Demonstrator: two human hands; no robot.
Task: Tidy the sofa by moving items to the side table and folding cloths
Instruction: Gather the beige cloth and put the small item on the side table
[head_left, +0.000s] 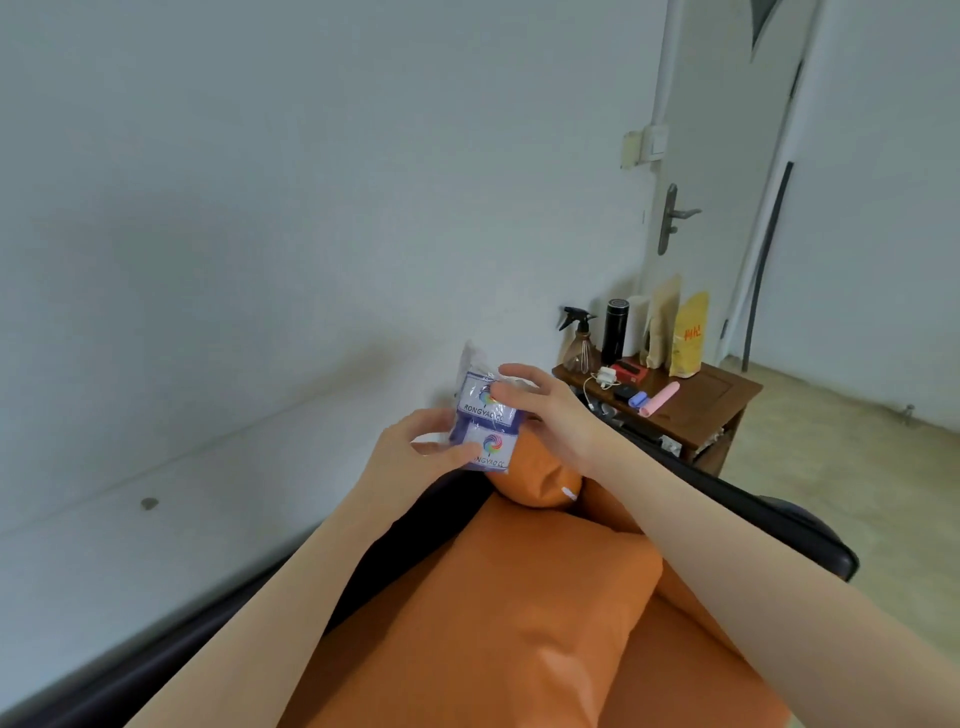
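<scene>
Orange cushions (519, 613) fill lower centre. Left hand (415, 452) and right hand (540, 410) both pinch blue packet (483, 421) with fingers at frame centre, above sofa (779, 525). Cluttered tabletop (711, 400) right of centre.

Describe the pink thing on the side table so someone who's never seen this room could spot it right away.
Find the brown wooden side table by the door, past the sofa's black armrest. Near its front edge lies a pink cylinder on its side, next to a shorter blue cylinder. It is the only pink item there.
</scene>
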